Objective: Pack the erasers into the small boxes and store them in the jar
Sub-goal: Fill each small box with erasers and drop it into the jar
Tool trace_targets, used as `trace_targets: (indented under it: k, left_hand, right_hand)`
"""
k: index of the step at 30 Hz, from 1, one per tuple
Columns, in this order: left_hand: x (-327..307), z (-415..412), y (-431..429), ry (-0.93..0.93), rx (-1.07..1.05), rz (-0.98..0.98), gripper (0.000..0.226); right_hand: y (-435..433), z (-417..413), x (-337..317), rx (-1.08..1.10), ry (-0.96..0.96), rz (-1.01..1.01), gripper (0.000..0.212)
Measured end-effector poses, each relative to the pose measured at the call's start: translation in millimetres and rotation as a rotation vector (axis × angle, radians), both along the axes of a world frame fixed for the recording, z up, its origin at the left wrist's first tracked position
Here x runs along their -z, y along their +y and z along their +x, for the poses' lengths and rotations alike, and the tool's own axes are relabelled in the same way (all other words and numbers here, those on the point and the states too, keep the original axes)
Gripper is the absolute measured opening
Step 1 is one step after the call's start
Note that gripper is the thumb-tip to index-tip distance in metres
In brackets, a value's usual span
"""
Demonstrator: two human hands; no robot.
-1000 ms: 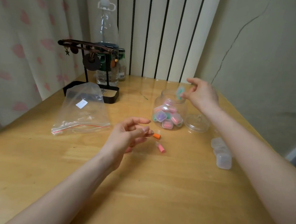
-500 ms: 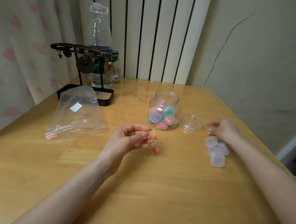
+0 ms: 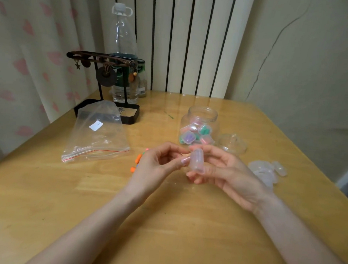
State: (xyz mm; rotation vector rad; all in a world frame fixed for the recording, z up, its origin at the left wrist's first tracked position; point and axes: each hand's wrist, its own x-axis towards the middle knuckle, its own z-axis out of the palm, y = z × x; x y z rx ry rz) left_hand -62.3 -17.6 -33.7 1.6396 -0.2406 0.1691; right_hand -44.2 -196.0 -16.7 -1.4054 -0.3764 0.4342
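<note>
Right hand (image 3: 225, 174) is back from the pile of empty clear boxes (image 3: 265, 171), gripping a small clear plastic box (image 3: 196, 161) at centre; left hand (image 3: 156, 163) pinches its top edge. Pry lid gently; orange erasers (image 3: 138, 158) lie beside left hand.

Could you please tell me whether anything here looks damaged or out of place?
A long crack runs down the wall at right, so the surface looks damaged. A small green mark stains the table left of the jar. Nothing else stands out.

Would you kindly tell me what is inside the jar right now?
The jar holds small boxes with pink, green and purple erasers; boxes behind the front ones are hidden, so their number cannot be told.
</note>
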Motion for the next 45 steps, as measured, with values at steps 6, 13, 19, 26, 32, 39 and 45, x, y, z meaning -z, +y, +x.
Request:
trace_targets:
  k: [6,13,19,26,32,39,45]
  left_hand:
    - [8,4,2,-0.087,0.084,0.083,0.044]
    - [11,0,-2,-0.349,0.109,0.344,0.051]
    - [-3,-3,2,0.059,0.248,-0.136,0.048]
    - [-4,-4,3,0.227,0.401,-0.338,0.035]
    - [-2,-5,2,0.249,0.385,-0.347,0.035]
    - [4,-7,-4,0.257,0.353,-0.302,0.043]
    - [3,-7,-6,0.289,0.352,-0.294,0.044]
  right_hand:
    - [-2,-1,6,0.121,-0.076,-0.049,0.041]
    - [2,-5,9,0.125,-0.006,-0.007,0.046]
    - [-4,0,7,0.273,-0.433,-0.203,0.044]
    - [-7,-1,10,0.047,-0.344,-0.111,0.049]
    - [-3,-5,12,-0.011,-0.256,-0.056,0.038]
    - [0,-9,13,-0.007,-0.185,-0.022,0.027]
    - [-6,-6,11,-0.076,-0.147,-0.032,0.03]
